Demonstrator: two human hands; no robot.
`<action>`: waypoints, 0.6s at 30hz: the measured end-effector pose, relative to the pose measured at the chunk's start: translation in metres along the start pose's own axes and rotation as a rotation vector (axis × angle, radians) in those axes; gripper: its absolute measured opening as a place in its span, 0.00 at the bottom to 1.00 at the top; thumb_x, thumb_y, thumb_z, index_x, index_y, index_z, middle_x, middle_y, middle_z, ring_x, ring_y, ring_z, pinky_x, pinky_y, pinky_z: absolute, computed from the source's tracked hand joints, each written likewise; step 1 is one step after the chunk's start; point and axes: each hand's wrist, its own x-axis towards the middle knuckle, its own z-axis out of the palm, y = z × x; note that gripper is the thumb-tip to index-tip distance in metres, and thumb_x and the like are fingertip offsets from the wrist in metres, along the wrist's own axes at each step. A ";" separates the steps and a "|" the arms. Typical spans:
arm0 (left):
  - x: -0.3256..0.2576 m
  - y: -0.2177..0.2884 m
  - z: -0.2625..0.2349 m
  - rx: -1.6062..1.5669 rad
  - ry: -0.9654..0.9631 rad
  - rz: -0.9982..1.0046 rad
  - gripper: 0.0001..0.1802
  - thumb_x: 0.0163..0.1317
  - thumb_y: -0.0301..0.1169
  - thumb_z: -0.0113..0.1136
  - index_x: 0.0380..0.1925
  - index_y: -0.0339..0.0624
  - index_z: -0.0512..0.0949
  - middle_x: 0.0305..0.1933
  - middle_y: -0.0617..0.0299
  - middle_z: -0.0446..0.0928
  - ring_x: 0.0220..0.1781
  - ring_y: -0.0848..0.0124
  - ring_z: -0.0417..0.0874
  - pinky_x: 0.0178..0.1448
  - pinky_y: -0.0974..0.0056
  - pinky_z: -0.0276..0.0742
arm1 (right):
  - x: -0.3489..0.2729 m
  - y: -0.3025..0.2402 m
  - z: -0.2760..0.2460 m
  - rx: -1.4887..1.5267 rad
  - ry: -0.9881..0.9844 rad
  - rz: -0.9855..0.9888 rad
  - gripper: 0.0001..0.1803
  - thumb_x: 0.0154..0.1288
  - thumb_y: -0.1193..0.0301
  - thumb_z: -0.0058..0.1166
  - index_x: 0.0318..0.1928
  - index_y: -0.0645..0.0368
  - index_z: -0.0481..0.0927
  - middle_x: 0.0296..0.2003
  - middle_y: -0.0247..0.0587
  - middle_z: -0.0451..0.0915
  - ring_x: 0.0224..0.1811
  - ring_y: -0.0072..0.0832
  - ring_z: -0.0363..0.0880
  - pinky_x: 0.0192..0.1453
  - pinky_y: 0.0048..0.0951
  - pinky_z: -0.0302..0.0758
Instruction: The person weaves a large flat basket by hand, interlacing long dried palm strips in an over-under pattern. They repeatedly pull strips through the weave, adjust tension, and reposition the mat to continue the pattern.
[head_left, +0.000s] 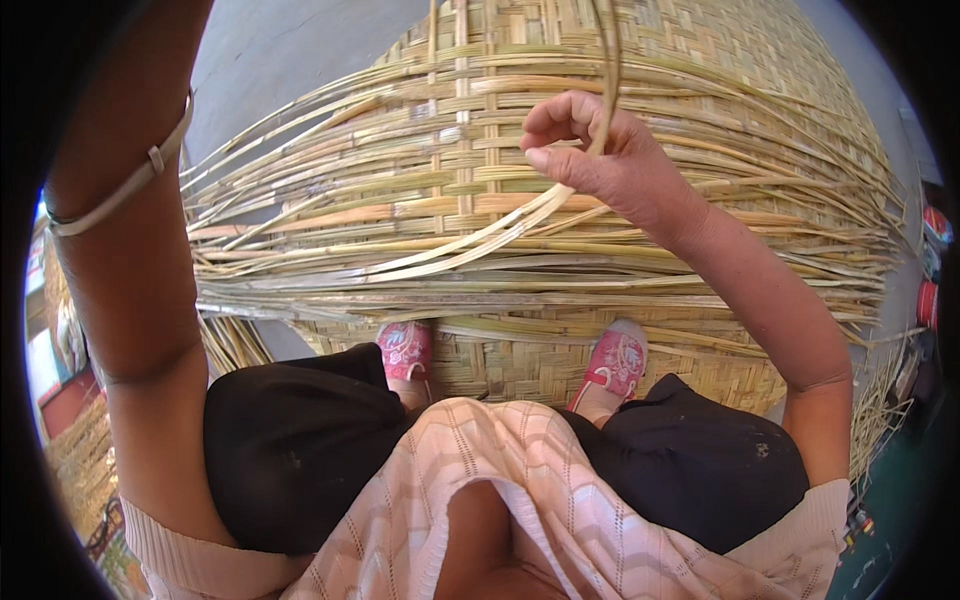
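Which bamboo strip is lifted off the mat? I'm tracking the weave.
The long pale strip pinched in the right hand, curving up over it; the others lie flat.

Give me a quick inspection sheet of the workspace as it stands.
Surface: woven bamboo mat on a grey floor.
Job's things: loose bamboo strips fanned across the mat; one long strip curves up.
Clutter: nothing seen.
Hands: right hand closed on the long strip; left hand out of view, arm raised.
Cables: nothing seen.
Surroundings: pink shoes on the mat; more bamboo at both sides.
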 end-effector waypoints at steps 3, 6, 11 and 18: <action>-0.067 0.001 -0.009 -0.042 0.027 -0.034 0.15 0.71 0.33 0.49 0.46 0.32 0.76 0.37 0.57 0.79 0.44 0.63 0.82 0.55 0.58 0.76 | 0.007 0.016 0.039 0.124 -0.137 0.063 0.15 0.66 0.66 0.60 0.49 0.58 0.76 0.42 0.27 0.76 0.44 0.15 0.73 0.49 0.20 0.72; -0.119 0.003 -0.005 -0.086 0.059 -0.071 0.14 0.71 0.32 0.49 0.46 0.31 0.76 0.38 0.56 0.79 0.44 0.63 0.82 0.55 0.58 0.76 | 0.002 0.036 0.075 0.172 -0.228 0.173 0.16 0.66 0.64 0.60 0.48 0.61 0.76 0.39 0.34 0.78 0.41 0.18 0.75 0.45 0.22 0.73; -0.158 0.010 -0.011 -0.096 0.111 -0.104 0.14 0.71 0.31 0.49 0.48 0.31 0.75 0.40 0.54 0.79 0.45 0.63 0.81 0.55 0.59 0.76 | 0.010 0.053 0.081 -0.200 -0.179 0.254 0.14 0.72 0.60 0.50 0.48 0.57 0.76 0.37 0.35 0.79 0.35 0.21 0.79 0.40 0.24 0.77; -0.169 0.013 -0.026 -0.103 0.148 -0.085 0.15 0.71 0.30 0.48 0.50 0.29 0.73 0.42 0.51 0.78 0.46 0.63 0.80 0.55 0.59 0.76 | 0.056 -0.037 -0.171 -0.785 0.756 0.189 0.25 0.71 0.47 0.44 0.59 0.48 0.75 0.47 0.42 0.82 0.37 0.25 0.85 0.37 0.28 0.80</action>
